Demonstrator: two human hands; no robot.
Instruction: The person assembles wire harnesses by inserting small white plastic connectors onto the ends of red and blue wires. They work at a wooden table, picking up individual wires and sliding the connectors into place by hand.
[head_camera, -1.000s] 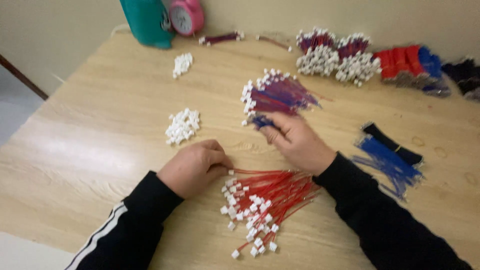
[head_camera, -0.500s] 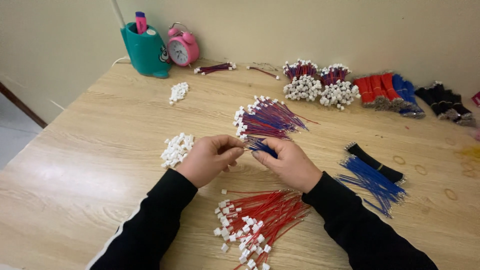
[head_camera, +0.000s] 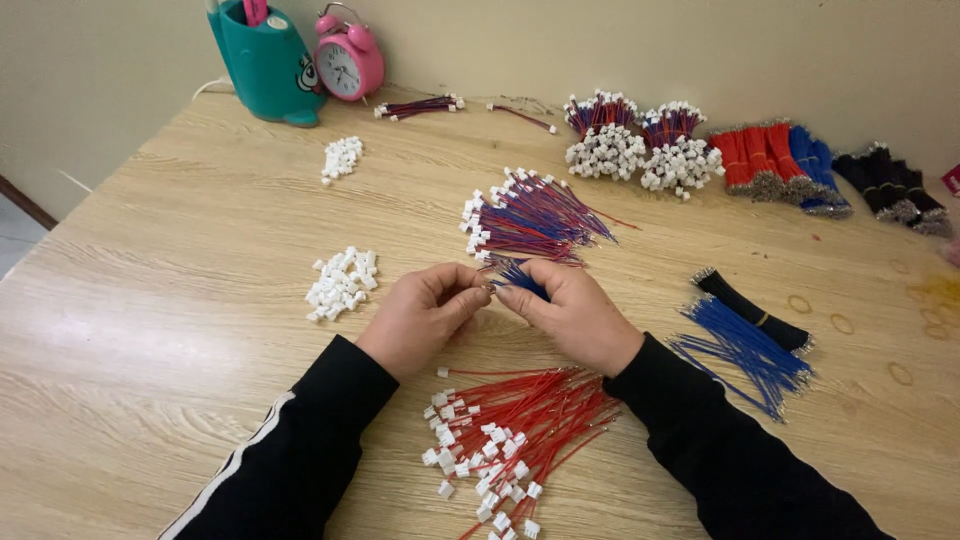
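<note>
My left hand (head_camera: 425, 312) and my right hand (head_camera: 570, 312) meet at the middle of the wooden table (head_camera: 170, 260). The right hand grips a small bunch of blue wires (head_camera: 522, 278). The left hand's fingertips pinch something small at the tip of those wires; what it is cannot be made out. Just beyond the hands lies a pile of red-and-blue wire pairs with white connectors (head_camera: 525, 215). Below the hands lies a pile of red wires with white connectors (head_camera: 505, 430). A heap of loose white connectors (head_camera: 342, 282) sits left of the left hand.
Loose blue wires (head_camera: 745, 350) and a black wire bundle (head_camera: 750, 310) lie at right. Along the back wall are bundled connector wires (head_camera: 640, 145), red and blue bundles (head_camera: 775, 165), black bundles (head_camera: 890, 185), a teal holder (head_camera: 265, 60), a pink alarm clock (head_camera: 350, 55) and another connector heap (head_camera: 342, 158).
My left hand has come up from the red wire pile to meet the right hand at the blue wires. The view has tilted up, showing more of the back wall.
</note>
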